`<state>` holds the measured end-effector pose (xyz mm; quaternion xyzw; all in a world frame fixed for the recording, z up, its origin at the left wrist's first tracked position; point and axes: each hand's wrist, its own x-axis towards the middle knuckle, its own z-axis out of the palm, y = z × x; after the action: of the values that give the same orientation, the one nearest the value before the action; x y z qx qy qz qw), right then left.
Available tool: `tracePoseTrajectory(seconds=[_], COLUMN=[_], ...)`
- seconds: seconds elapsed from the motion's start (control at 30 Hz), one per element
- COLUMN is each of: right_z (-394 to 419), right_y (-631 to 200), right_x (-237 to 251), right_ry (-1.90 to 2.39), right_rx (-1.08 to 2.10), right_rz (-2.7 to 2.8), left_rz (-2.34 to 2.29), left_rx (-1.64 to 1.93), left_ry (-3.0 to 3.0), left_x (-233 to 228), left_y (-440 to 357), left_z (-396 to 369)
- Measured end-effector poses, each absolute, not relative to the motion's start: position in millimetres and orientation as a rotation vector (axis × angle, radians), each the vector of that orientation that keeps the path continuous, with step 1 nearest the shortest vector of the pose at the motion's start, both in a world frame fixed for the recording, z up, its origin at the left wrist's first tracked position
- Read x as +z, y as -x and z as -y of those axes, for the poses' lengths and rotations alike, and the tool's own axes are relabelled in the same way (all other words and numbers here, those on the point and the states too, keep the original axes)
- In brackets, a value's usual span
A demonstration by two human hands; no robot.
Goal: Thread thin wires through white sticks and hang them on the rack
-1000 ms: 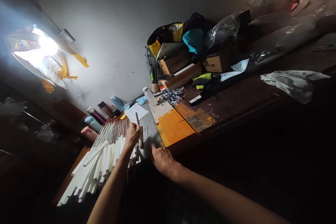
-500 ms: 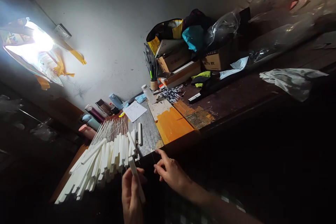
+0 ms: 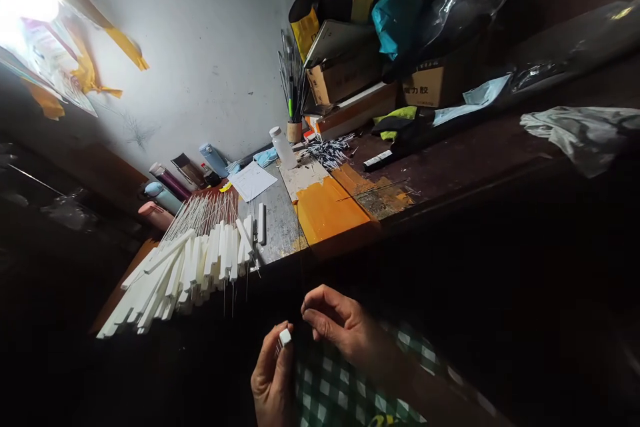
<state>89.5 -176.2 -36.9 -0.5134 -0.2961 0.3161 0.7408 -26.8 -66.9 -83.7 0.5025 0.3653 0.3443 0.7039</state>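
My left hand (image 3: 271,377) is closed around a white square foam stick (image 3: 285,337), whose end faces up toward me. To its right, my right hand (image 3: 337,320) pinches a thin dark wire (image 3: 303,303) between thumb and forefinger; much of the wire is lost against the dark background. The hands are close together but apart, in front of the table edge. Beyond them to the left lies a pile of similar white sticks (image 3: 170,273), many with thin wires running out of their far ends. One single stick (image 3: 261,223) rests on the grey board.
The table carries an orange taped patch (image 3: 335,213), a paper sheet (image 3: 253,180), a white bottle (image 3: 283,149) and a heap of small black-and-white sticks (image 3: 327,152). Flasks (image 3: 167,197) stand at the left. Cardboard boxes (image 3: 345,77) and a bright lamp (image 3: 30,0) are behind.
My left hand has turned the foam stick so its end points toward me. My right hand has drawn back from the table edge with the wire. The camera view has shifted.
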Motion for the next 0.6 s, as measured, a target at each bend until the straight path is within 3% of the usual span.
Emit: tracePoseTrajectory(seconds=[0.6], right_z=[173], right_y=[-81], right_x=[-44], right_ry=[1.21], right_rx=[0.69], right_rz=[0.743], left_rz=[-0.723], left_rx=[0.668], left_ry=[-1.157], left_x=[-96], left_y=[30], left_z=[68])
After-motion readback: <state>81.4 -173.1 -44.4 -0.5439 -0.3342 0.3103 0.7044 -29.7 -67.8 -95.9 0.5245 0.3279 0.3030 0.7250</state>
